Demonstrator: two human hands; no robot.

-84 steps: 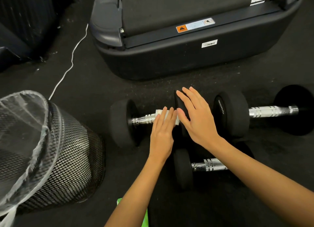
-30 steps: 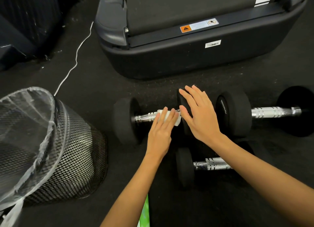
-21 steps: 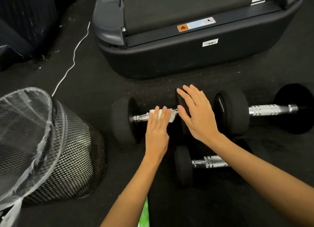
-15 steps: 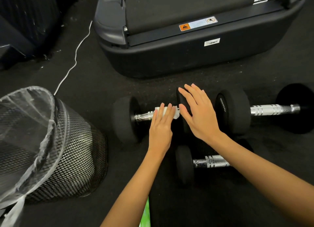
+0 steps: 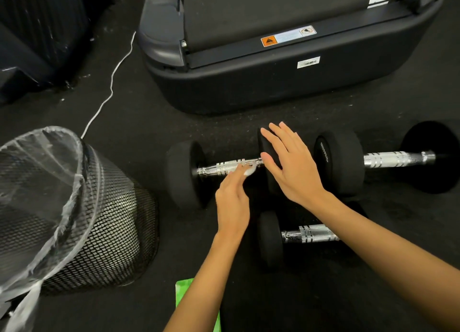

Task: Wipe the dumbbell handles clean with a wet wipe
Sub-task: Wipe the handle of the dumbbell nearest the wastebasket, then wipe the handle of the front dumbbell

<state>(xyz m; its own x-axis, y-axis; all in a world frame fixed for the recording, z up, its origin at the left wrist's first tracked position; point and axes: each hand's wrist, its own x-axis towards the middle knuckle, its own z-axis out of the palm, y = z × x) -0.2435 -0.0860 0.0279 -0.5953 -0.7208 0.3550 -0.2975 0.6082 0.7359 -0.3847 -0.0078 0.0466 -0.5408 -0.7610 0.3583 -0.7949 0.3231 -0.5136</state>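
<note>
Head view: three dumbbells on dark floor before a treadmill (image 5: 286, 87). Left dumbbell (image 5: 183, 175) lying with handle (image 5: 227, 167) running left-right across the view, just ahead of both hands. Left hand (image 5: 232, 202) nearer the handle, fingers fairly straight, pressing a wet wipe (image 5: 249, 171) against the handle's near side toward its right end; whether any finger curls round the wipe cannot be told through the blur. Right hand (image 5: 291, 167) spread flat, fingers straight, resting on that dumbbell's right head, apparently steadying it. Left stretch of the handle bare and shiny. Second dumbbell (image 5: 341, 162) in line further right, handle also left-right; third (image 5: 271, 239) nearer the body, partly under the right forearm. Mesh bin (image 5: 104, 232) at left, green pack (image 5: 183, 294) by the left forearm. Likely next: slide the wipe leftward along the axis.
</note>
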